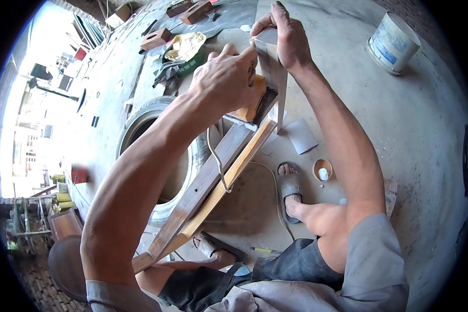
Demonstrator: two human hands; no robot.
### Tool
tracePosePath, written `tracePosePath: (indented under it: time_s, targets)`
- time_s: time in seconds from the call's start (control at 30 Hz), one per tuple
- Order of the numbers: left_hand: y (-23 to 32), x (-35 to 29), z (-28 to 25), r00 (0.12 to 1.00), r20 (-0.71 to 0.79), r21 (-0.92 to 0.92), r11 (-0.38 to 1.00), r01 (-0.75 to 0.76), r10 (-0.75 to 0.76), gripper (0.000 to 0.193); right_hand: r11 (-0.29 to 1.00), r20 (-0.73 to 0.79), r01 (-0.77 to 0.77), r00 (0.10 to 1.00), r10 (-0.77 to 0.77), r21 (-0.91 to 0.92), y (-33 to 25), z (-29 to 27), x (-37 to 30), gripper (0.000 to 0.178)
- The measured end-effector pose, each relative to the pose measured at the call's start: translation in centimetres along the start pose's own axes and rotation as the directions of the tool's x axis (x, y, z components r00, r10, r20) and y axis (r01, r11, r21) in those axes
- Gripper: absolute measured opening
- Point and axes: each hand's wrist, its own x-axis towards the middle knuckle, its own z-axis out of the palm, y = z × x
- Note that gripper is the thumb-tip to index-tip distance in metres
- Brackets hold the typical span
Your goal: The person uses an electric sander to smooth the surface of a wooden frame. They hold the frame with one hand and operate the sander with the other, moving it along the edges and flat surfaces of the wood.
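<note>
My left hand [226, 78] is closed over an orange-yellow corded sander [253, 101], whose dark lower part rests against a wooden frame [195, 190]. The frame is made of long timber pieces, one greyish-brown and one pale yellow. It slants from near my left thigh up to the far middle. At its far end, my right hand [291, 44] grips the upright end piece, fingers bent over the top edge. A pale cord [214, 156] hangs from the sander across the timber. My left fingertips are partly hidden behind the tool.
Under the frame lies a tyre [124, 130]. A green bowl [195, 61] with yellowish contents and several brown wooden boxes [156, 39] sit farther off. A white bucket [393, 44] stands at far right. White paper [301, 136] and a small round bowl [323, 169] are near my sandalled foot [289, 190].
</note>
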Motion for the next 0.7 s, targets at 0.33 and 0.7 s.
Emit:
tracePosePath:
  time_s: [0.33,0.7]
  targets:
    - [0.1,-6.1,-0.7,0.999,0.015,0.025,0.999,0.03,-0.03,0.045,0.993,-0.023,0.12,0.993,-0.12,-0.014,1.4,-0.5,0.7,0.08]
    - [0.5,-6.8,-0.5,1.0,0.008,0.016,1.0,-0.009,0.009,0.041,0.999,-0.008,0.022,1.0,-0.021,0.031,1.2,-0.4,0.7,0.083]
